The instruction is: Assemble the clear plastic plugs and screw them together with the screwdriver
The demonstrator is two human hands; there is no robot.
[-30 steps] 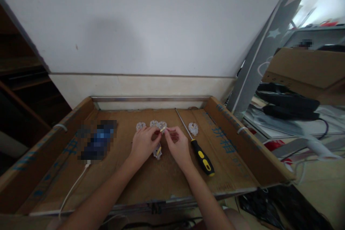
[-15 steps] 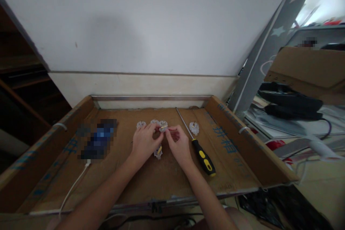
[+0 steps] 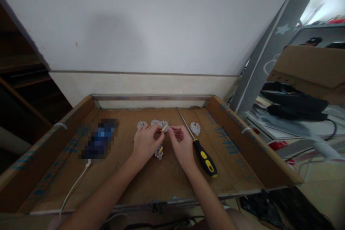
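Over the middle of the cardboard, my left hand (image 3: 147,141) and my right hand (image 3: 182,148) meet with pinched fingers at a clear plastic plug (image 3: 164,125). A small brass-coloured piece shows on it, between the fingertips. Behind my left hand lie two more clear plug parts with metal pins, one at the left (image 3: 141,125) and one nearer the middle (image 3: 155,122). Another plug part (image 3: 159,153) with a brass-coloured piece rests below the hands, partly covered by my left fingers. A single clear plug part (image 3: 195,128) lies to the right.
A screwdriver (image 3: 205,158) with a black and yellow handle lies right of my right hand. At the left is a blurred-out phone (image 3: 99,139) with a white cable (image 3: 74,186). Raised cardboard sides (image 3: 250,147) border the work surface, and a wall (image 3: 167,25) stands behind.
The view has shifted slightly. Both hands stay together at the plug, and the brass-coloured piece between the fingertips now shows more plainly.
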